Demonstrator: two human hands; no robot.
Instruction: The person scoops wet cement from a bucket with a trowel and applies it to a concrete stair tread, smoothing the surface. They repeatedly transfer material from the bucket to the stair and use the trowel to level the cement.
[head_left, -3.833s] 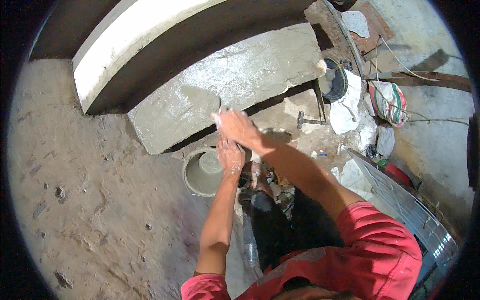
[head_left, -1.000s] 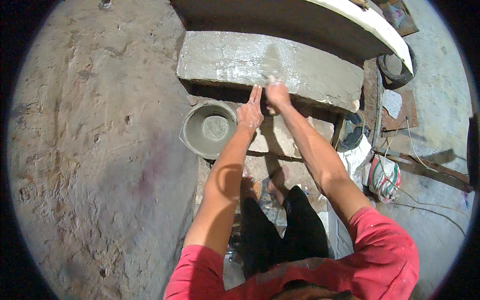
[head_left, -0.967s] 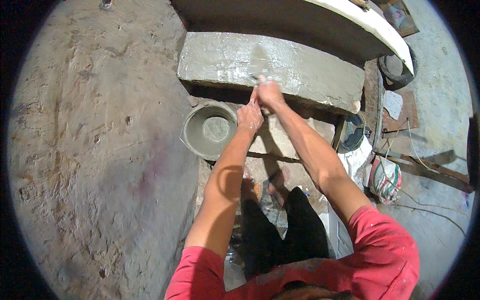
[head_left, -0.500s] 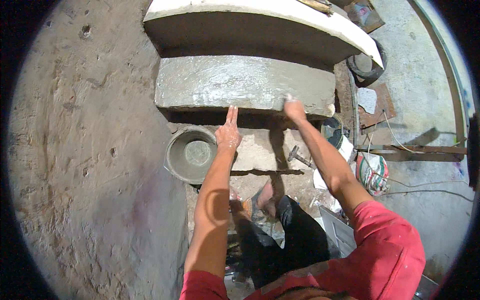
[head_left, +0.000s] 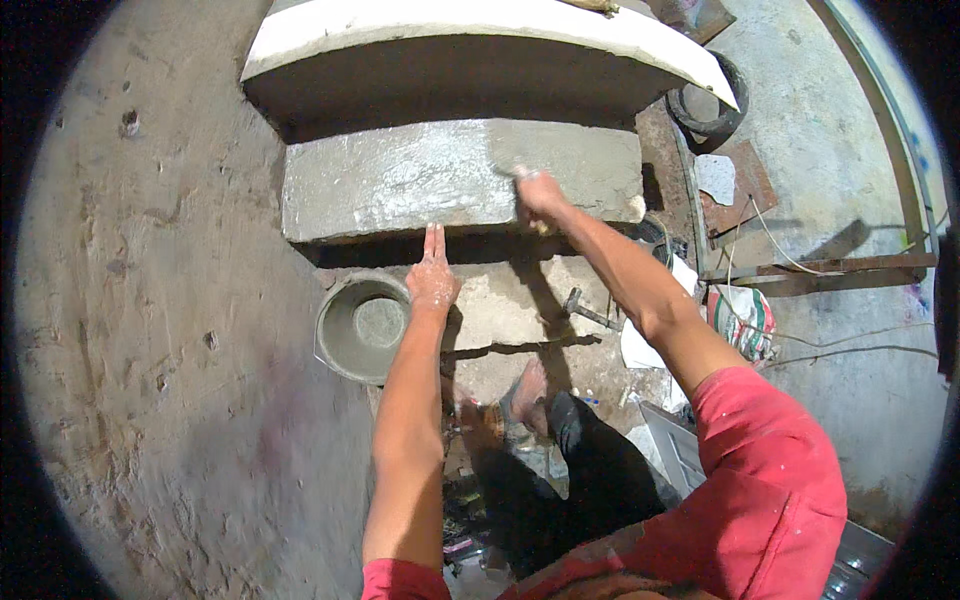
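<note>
A step [head_left: 390,185] of grey cement spans the upper middle, its left part glossy and wet and its right part duller. Against its front edge my left hand [head_left: 433,280] rests two outstretched fingertips; the fingers hold nothing. My right hand [head_left: 540,195] is closed over the step's front part, right of centre. Blur and the hand itself hide most of what it grips, so its kind cannot be made out. Just left of my left wrist stands a round grey bucket [head_left: 335,335].
Above the step rises a higher one with a white top [head_left: 450,22]. A rough wall [head_left: 170,300] fills the left side. Below the right forearm lies a hammer [head_left: 592,312]. Farther right are a black tyre [head_left: 715,120], a printed sack [head_left: 742,325] and a loose cord [head_left: 775,240].
My right hand has swept left along the step, and the cement to its right now looks duller. The left fingers stay at the front edge. The whole view has shifted a little.
</note>
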